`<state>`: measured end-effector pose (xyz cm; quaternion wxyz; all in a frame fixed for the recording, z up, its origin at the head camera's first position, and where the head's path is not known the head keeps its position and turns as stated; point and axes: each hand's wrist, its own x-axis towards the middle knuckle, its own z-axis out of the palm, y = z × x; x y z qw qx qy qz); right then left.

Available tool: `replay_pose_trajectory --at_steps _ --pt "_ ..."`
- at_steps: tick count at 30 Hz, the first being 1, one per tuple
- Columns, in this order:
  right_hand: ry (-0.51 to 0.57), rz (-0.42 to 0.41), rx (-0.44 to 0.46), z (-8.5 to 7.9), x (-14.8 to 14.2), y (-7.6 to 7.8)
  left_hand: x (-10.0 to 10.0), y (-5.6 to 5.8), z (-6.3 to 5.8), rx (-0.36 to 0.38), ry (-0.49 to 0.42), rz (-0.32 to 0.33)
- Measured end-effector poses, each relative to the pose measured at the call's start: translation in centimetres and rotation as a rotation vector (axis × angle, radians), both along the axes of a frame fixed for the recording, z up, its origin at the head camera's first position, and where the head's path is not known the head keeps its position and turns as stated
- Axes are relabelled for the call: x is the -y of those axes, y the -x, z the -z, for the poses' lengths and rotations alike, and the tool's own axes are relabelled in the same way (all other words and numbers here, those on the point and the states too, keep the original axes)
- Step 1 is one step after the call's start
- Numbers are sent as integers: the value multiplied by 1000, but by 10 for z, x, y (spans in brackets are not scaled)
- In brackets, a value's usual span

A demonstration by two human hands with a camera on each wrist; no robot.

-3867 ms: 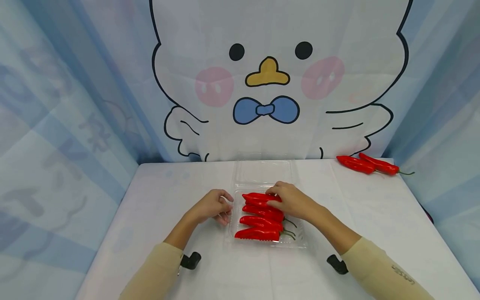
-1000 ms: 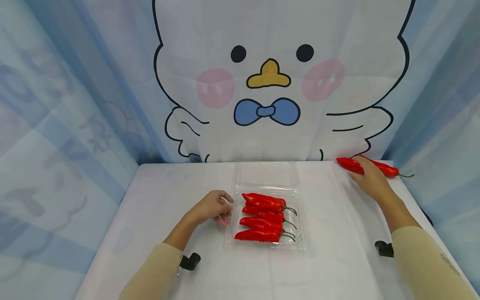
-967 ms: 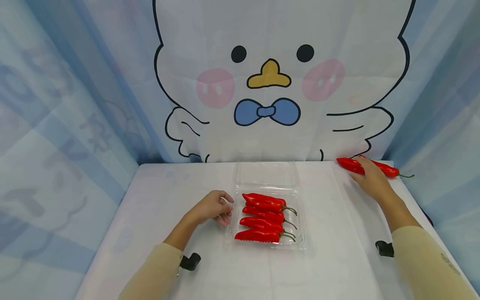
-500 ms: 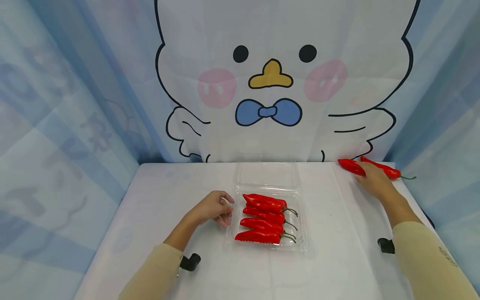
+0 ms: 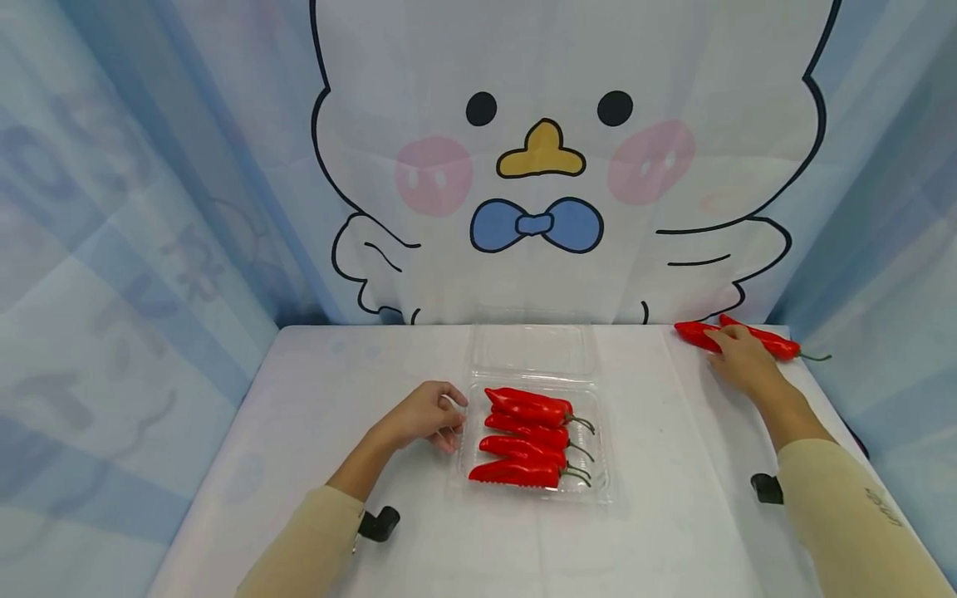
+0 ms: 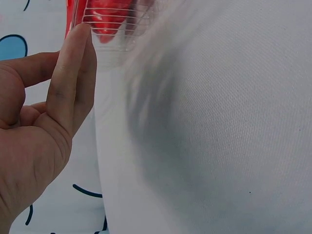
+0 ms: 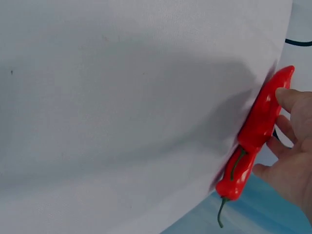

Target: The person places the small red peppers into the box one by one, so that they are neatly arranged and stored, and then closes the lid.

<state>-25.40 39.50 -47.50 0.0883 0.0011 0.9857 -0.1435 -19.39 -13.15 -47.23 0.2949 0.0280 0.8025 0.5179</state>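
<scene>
Several red chili peppers [image 5: 527,448] lie side by side in the base of a clear plastic clamshell box [image 5: 598,490], stems to the right. My left hand [image 5: 424,414] stays at the box's left side; the left wrist view has its extended fingers [image 6: 73,73] touching the ridged clear wall. At the table's far right corner, my right hand [image 5: 743,361] holds the nearer of two loose red chili peppers [image 5: 694,334], thumb on its near side. Behind it lies the second chili pepper [image 5: 781,345], partly hidden, its green stem past the table edge. Part of the right fingers is hidden by the pepper.
The box's open lid [image 5: 532,349] lies back toward the rear curtain [image 5: 538,282], which has a cartoon print. A white cloth covers the table [image 5: 359,365]. Blue curtains [image 5: 134,291] hang on both sides.
My right hand has gone from the box to the loose peppers at the far right. Over the last second its fingers shifted slightly around the nearer pepper. My left hand stayed put.
</scene>
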Motion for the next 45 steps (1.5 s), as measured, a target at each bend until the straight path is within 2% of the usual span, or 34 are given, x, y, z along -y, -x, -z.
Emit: replay_pose_trajectory --at_steps 4,17,22,30,36,41,45 --pt "-16 11 -11 1 1 -3 0 0 0 -1 -4 4" --pt "-5 59 58 4 -1 1 1 -1 1 -9 3 3" --pt "64 74 55 7 2 -1 1 0 1 -4 5 -1" --pt "209 176 46 16 5 -5 1 -1 -2 -3 2 6" --pt "219 207 17 19 5 -4 1 -1 -3 1 -1 6" --pt "219 250 52 19 5 -6 2 0 -2 -1 4 4" --pt "225 246 65 18 4 -10 2 1 0 -1 -3 12"
